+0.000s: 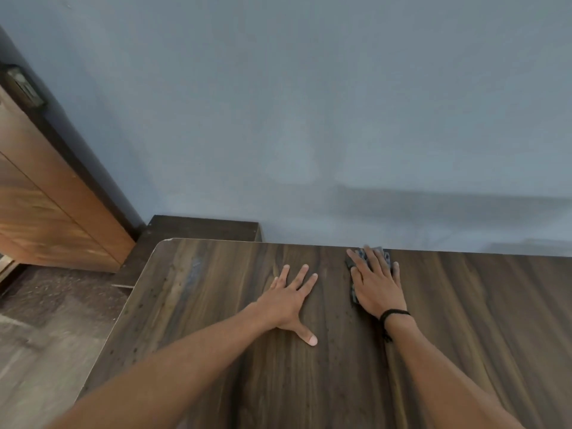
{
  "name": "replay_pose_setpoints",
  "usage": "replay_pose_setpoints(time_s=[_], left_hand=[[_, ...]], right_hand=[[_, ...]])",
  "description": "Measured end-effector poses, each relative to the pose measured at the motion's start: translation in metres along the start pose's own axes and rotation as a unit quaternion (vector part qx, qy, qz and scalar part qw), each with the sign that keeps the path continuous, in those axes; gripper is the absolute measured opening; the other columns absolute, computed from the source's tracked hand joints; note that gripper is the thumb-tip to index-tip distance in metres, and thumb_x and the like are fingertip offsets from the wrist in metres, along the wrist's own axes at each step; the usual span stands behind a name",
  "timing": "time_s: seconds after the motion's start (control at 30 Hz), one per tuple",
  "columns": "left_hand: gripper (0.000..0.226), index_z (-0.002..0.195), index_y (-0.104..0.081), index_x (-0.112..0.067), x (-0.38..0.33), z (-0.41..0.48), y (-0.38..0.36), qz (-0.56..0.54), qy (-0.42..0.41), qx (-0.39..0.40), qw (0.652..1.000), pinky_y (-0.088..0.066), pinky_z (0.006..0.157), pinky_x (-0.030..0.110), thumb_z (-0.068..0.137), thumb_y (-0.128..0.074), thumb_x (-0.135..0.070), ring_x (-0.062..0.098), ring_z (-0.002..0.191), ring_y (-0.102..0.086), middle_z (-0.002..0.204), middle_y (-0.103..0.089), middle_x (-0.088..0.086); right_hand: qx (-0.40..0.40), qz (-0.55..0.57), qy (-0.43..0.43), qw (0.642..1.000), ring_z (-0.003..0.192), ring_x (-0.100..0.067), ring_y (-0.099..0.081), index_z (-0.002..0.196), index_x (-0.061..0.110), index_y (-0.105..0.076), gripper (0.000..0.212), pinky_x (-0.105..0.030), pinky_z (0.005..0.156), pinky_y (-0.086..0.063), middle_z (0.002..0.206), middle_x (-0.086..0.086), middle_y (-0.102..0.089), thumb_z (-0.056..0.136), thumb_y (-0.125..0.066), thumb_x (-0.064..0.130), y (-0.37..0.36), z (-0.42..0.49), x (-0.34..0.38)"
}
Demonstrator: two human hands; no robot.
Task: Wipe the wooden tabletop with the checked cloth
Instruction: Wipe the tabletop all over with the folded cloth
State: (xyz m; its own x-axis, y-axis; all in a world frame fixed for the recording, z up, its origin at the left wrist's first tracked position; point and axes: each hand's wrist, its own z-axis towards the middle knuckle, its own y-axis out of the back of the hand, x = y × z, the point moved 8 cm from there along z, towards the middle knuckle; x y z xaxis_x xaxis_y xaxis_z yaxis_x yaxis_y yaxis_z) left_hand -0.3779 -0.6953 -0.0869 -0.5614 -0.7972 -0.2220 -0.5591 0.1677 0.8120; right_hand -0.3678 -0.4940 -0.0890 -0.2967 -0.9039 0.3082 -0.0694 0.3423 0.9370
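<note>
The dark wooden tabletop (216,320) fills the lower part of the view. A dark checked cloth (353,261) lies near the table's far edge, mostly hidden under my right hand (376,283), which presses flat on it with straight fingers. A black cord is tied round that wrist. My left hand (289,300) rests flat on the bare wood to the left of the cloth, fingers spread, touching nothing else.
A blue-grey wall (309,119) runs right behind the table's far edge. A lower dark wooden unit (198,227) stands past the table's far left corner, and a brown wooden cabinet (52,205) is at the left. The floor (40,335) shows beside the table's left edge.
</note>
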Motion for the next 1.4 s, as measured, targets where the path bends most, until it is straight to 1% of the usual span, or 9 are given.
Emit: replay_pose_setpoints(time_s=[0.23,0.37,0.5,0.67,0.8,0.97,1.13,1.3,1.4], left_hand=[[0.142,0.151,0.024,-0.030,0.003,0.002,-0.004,-0.027,0.003,-0.010,1.000,0.009,0.114,0.052,0.060,-0.079,-0.067,0.029,0.139,0.036,0.154,0.035,-0.008],[0.146,0.151,0.024,-0.025,0.004,0.002,0.000,-0.030,0.010,-0.010,0.999,0.009,0.115,0.052,0.059,-0.082,-0.064,0.029,0.138,0.037,0.155,0.036,-0.004],[0.146,0.151,0.023,-0.025,0.003,0.000,-0.001,-0.026,0.012,-0.012,1.000,0.009,0.115,0.051,0.058,-0.082,-0.065,0.029,0.139,0.035,0.155,0.035,-0.005],[0.146,0.152,0.023,-0.025,0.005,0.000,0.000,-0.026,0.009,-0.017,0.999,0.008,0.115,0.053,0.057,-0.082,-0.065,0.029,0.139,0.035,0.156,0.034,-0.004],[0.146,0.152,0.022,-0.025,0.006,-0.001,-0.003,-0.025,0.002,-0.021,0.999,0.007,0.115,0.052,0.057,-0.081,-0.066,0.029,0.140,0.034,0.156,0.033,-0.004],[0.147,0.152,0.023,-0.024,0.006,0.001,0.000,-0.026,0.002,-0.022,0.999,0.006,0.115,0.054,0.057,-0.081,-0.067,0.029,0.139,0.035,0.156,0.034,-0.005],[0.149,0.150,0.025,-0.024,0.008,0.003,-0.005,-0.032,0.008,-0.019,0.999,0.009,0.114,0.051,0.055,-0.081,-0.068,0.028,0.139,0.036,0.155,0.036,-0.006],[0.154,0.149,0.028,-0.020,0.011,0.005,-0.004,-0.046,0.016,-0.027,0.998,0.013,0.104,0.040,0.053,-0.083,-0.067,0.018,0.130,0.041,0.152,0.040,-0.003],[0.156,0.148,0.030,-0.019,0.015,0.006,-0.009,-0.037,0.023,-0.030,0.999,0.015,0.104,0.040,0.051,-0.081,-0.071,0.019,0.134,0.039,0.151,0.041,-0.002]], right_hand=[[0.023,-0.036,0.047,0.998,0.154,-0.013,0.017,0.158,0.050,0.003,0.054,-0.048,0.121,0.016,0.168,0.009,0.014,0.109,-0.018,0.043,-0.004,-0.007,-0.003],[-0.001,0.012,-0.033,0.999,0.156,-0.017,0.013,0.160,0.043,-0.006,0.054,-0.051,0.123,0.010,0.170,0.004,0.009,0.109,-0.023,0.038,0.007,0.009,0.003],[0.007,-0.022,0.033,0.999,0.154,-0.014,0.017,0.158,0.048,-0.001,0.053,-0.048,0.120,0.015,0.169,0.007,0.012,0.109,-0.019,0.043,-0.012,-0.004,0.016],[-0.001,0.014,-0.029,0.999,0.156,-0.016,0.013,0.160,0.044,-0.008,0.053,-0.050,0.122,0.011,0.170,0.005,0.008,0.109,-0.023,0.039,0.001,0.008,0.016],[0.020,-0.042,0.057,0.997,0.152,-0.013,0.019,0.155,0.053,0.006,0.053,-0.047,0.119,0.016,0.167,0.010,0.016,0.108,-0.017,0.045,-0.017,-0.020,0.017],[-0.003,0.012,-0.049,0.999,0.156,-0.014,0.011,0.159,0.046,-0.009,0.052,-0.050,0.124,0.011,0.170,0.006,0.007,0.109,-0.021,0.039,0.008,0.005,-0.003],[-0.002,-0.050,0.024,0.998,0.151,-0.012,0.019,0.158,0.049,0.005,0.054,-0.050,0.121,0.015,0.169,0.007,0.014,0.109,-0.017,0.043,-0.015,-0.034,0.007],[-0.001,0.023,-0.053,0.998,0.156,-0.017,0.012,0.160,0.044,-0.008,0.053,-0.050,0.122,0.012,0.170,0.004,0.008,0.109,-0.022,0.041,0.003,-0.001,0.012],[0.011,-0.016,0.024,1.000,0.154,-0.015,0.016,0.158,0.049,-0.002,0.052,-0.047,0.120,0.015,0.169,0.007,0.013,0.109,-0.019,0.044,-0.013,-0.008,0.027]])
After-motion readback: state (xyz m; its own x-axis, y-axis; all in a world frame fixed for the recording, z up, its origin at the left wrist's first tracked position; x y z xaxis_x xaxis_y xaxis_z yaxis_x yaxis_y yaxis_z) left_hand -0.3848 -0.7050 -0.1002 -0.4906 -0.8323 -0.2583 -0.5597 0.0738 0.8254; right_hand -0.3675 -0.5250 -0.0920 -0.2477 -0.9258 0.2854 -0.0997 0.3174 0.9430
